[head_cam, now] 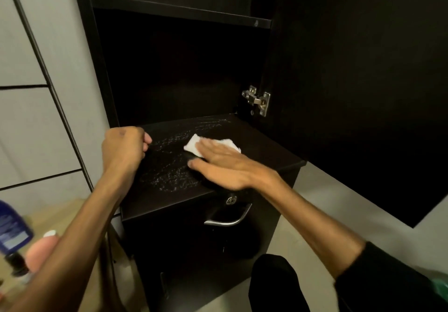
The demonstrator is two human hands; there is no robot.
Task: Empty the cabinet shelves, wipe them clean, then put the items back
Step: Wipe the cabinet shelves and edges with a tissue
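Two bottles [14, 224] nearest; right hand [225, 166] flat on one cloth [194, 145], left hand [123, 145] fisted, empty

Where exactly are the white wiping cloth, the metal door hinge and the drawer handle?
white cloth [194, 145]: head view, on its bare left corner beside the fingers.
metal hinge [257, 100]: head view, on its middle arm.
drawer handle [226, 222]: head view, on the lower curved bar.
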